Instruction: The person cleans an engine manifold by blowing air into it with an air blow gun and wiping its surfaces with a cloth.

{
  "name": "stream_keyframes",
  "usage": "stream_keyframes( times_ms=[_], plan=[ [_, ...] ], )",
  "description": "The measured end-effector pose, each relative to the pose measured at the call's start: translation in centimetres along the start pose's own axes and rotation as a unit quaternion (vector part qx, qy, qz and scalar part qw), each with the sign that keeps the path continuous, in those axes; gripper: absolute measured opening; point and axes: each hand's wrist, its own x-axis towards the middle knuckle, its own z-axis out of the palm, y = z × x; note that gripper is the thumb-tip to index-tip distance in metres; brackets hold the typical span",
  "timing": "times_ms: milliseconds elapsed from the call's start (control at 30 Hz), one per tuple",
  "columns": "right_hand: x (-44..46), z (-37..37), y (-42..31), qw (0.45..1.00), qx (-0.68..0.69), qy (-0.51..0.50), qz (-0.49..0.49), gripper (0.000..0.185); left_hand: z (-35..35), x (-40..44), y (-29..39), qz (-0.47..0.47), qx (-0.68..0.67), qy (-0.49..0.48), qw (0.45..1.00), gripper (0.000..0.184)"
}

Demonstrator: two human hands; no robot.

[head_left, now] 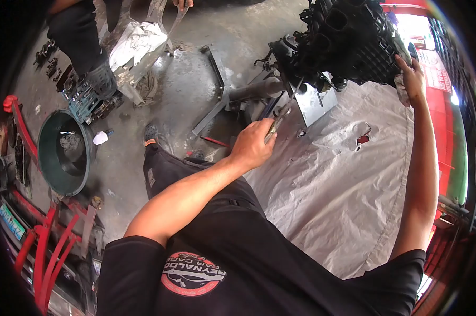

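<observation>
My left hand (254, 143) is closed around a metal tool that looks like an air blow gun (281, 112). Its thin nozzle points up toward a large black ribbed plastic part (348, 45), which looks like an intake manifold with oval ports. My right hand (411, 83) grips the manifold's right edge, a greyish rag (402, 89) pressed between palm and plastic. Beneath the manifold, a metal plate (316, 105) sits on a stand with a thick cylinder (256, 89). Part of the manifold's underside is hidden.
A pale, torn cover (333, 179) spreads below my right arm. On the left stand a dark green basin (88, 168), a blue crate (85, 100) and red metal bars (40, 263). Another person's leg (77, 39) is near a chair with a white cloth (138, 42).
</observation>
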Motion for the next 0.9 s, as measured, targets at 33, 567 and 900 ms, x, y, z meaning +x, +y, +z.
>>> stream_keyframes(
  times_ms=[33, 567, 900],
  plan=[
    [-0.1, -0.1, -0.1, 1.000, 0.003, 0.001, -0.004, 0.099, 0.2, 0.0, -0.1, -0.004, -0.001, -0.005, 1.000, 0.032],
    [0.5, 0.6, 0.7, 1.000, 0.003, 0.017, -0.012, 0.088, -0.3, 0.7, 0.3, -0.045, -0.049, 0.014, 0.998, 0.028],
    [-1.1, -0.1, -1.3, 0.999, 0.034, 0.012, -0.014, 0.078, -0.5, 1.6, 0.2, -0.004, -0.055, 0.010, 0.998, 0.033]
  ],
)
